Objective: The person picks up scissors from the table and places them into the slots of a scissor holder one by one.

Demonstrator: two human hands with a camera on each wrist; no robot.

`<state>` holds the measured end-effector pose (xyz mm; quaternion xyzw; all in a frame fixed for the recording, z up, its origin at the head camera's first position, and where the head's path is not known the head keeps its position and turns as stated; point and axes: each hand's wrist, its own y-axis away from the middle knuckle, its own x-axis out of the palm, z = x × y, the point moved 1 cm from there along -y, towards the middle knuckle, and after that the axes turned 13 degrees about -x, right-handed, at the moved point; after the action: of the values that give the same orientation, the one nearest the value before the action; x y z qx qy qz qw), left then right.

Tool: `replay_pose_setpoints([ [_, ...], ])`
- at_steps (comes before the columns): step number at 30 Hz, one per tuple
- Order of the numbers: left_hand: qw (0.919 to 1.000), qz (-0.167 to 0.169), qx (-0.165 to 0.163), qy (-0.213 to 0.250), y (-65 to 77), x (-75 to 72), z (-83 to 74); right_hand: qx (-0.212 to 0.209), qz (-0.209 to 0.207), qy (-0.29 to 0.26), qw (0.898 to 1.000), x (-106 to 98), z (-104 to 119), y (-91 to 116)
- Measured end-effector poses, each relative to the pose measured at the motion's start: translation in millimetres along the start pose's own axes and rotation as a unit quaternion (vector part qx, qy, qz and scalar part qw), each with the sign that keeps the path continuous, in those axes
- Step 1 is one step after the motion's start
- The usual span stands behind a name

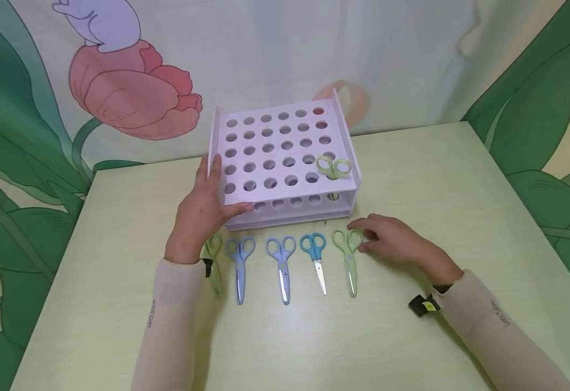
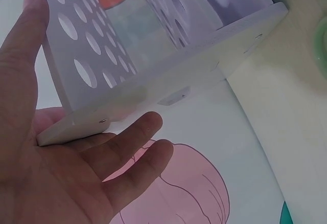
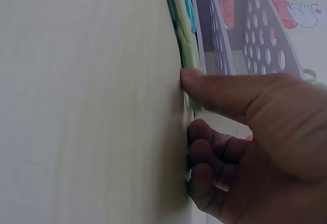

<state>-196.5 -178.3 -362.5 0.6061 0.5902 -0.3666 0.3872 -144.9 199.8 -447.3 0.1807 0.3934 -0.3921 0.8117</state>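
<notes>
Six scissors (image 1: 283, 266), one rack (image 1: 278, 155)

The pale yellow-green counter (image 1: 314, 347) bears a lilac rack (image 1: 278, 155) near its back edge; in front of it lies a row of scissors, handles toward the rack; from the left come partly hidden green scissors (image 1: 217, 279), periwinkle scissors (image 1: 239, 262), a second periwinkle pair (image 1: 283, 264), teal scissors (image 1: 316, 253) and, rightmost, lime scissors (image 1: 349, 254).

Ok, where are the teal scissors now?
In the head view, the teal scissors lie on the table just right of centre, in front of the rack, between a blue pair on the left and the green pair at the right hand.
</notes>
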Motion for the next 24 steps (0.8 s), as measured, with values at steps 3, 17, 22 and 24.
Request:
replay_pose_setpoints([
  [3,1.0,-0.001,0.001,-0.003,-0.5,1.1,0.9,-0.008,0.008,0.005,1.0,-0.7,-0.6,0.9],
  [17,0.9999,-0.001,0.0,-0.015,0.0,-0.5,0.6,-0.033,0.026,-0.033,0.999,-3.8,-9.1,6.4],
  [22,0.9998,0.002,-0.004,-0.017,0.1,-0.6,-0.4,-0.018,0.033,-0.093,0.995,-7.0,-12.3,10.4],
  [24,0.9998,0.002,-0.005,-0.018,0.2,-0.7,-0.5,-0.016,0.035,-0.114,0.993,-8.6,-12.4,12.4],
])
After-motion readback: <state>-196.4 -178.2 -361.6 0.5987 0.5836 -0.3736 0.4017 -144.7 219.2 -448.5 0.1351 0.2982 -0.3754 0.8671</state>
